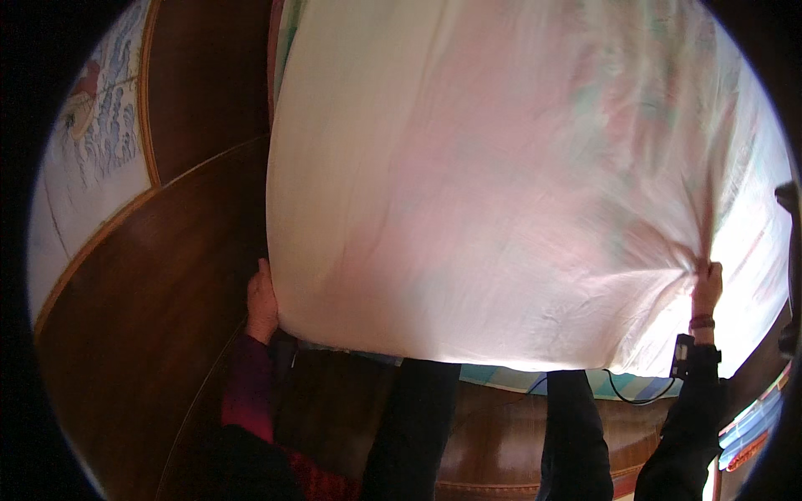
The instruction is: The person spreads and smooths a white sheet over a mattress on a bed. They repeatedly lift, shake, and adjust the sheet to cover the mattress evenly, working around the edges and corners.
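Note:
A large pale sheet or quilt cover [438,188] with faded pink and green patches spreads before me. My right hand [707,288] grips a bunched part of it on the right, and creases fan out from the fist. At the near left corner, my left hand [262,300] rests against the cloth's edge. Some of its fingers are hidden, so whether it pinches the fabric is unclear. Under the near hem shows a blue and green striped cloth [501,379].
Dark wooden panels [156,263] curve along the left beside a framed picture [94,138]. My trouser legs [413,426] stand at the near wooden side [495,432]. A black cable [633,401] hangs near a device [683,357] on my right wrist. Folded fabrics [752,432] lie lower right.

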### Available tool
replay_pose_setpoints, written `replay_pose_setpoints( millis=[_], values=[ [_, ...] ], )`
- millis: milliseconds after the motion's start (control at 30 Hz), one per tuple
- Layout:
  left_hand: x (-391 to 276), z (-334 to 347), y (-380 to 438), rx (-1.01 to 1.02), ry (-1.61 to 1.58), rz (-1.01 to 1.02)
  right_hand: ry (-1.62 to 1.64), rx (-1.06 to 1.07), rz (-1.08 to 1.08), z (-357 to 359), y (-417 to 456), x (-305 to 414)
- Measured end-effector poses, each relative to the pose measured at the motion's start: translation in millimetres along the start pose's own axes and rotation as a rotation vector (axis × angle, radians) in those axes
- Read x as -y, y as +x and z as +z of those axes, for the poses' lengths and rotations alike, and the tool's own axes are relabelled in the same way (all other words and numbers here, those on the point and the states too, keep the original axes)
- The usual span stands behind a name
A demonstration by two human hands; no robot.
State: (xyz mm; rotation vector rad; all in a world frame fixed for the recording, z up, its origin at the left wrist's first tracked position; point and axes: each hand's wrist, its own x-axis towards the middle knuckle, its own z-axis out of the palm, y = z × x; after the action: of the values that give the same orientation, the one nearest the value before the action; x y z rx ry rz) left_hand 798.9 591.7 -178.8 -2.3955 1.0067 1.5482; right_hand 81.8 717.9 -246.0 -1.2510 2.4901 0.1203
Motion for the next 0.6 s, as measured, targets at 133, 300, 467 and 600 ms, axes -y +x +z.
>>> replay_pose_setpoints(
  millis=[133, 300, 467, 600],
  values=[
    [43.2, 6.7, 17.6, -0.122, 0.067, 0.030, -0.124, 0.002, 0.116, -18.5, 7.3, -10.0],
    [81.8, 13.4, 56.1, -0.230, 0.061, -0.063, -0.140, -0.014, 0.160, 5.4, 28.9, 0.4],
    [32.5, 10.3, 36.4, -0.267, -0.093, -0.131, 0.074, -0.084, -0.005, 10.7, 1.5, 43.6],
    [42.3, 21.5, 51.8, -0.260, 0.437, -0.030, 0.009, -0.047, 0.076, 12.8, -12.3, 35.6]
  ],
)
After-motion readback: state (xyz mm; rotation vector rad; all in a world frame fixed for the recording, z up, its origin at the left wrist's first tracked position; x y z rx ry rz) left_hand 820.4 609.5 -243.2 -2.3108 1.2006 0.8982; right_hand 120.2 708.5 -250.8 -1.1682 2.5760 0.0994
